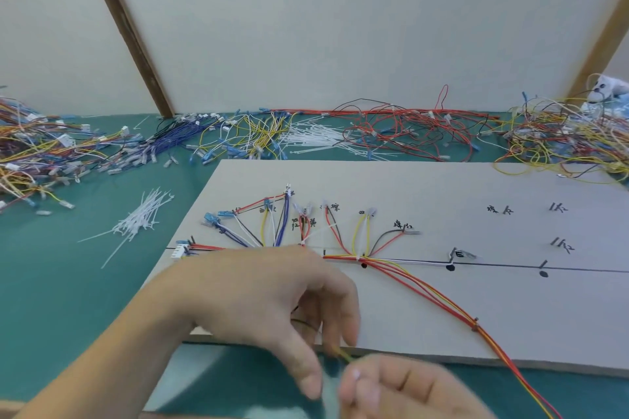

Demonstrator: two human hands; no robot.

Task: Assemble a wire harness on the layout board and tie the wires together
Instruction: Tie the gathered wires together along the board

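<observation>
My left hand (272,309) hung over the near edge of the board (442,309), fingers curled downward, and a thin yellow-green wire (345,355) ran out from under them; whether they pinched it I could not tell. My right hand (401,391), at five o'clock from the left and blurred, had its fingers curled with the thumb tip at that wire's near end, seemingly pinching it.

At twelve o'clock from my left hand the harness (282,224) fanned out across the board, and a white plug (180,250) sat at its left end, at ten o'clock. A red and yellow bundle (442,299) ran off toward four o'clock past the board's near edge.

On the green table (68,282), loose white ties (143,218) lay at ten o'clock, with heaps of spare wires (391,133) along the far side by the wall.
</observation>
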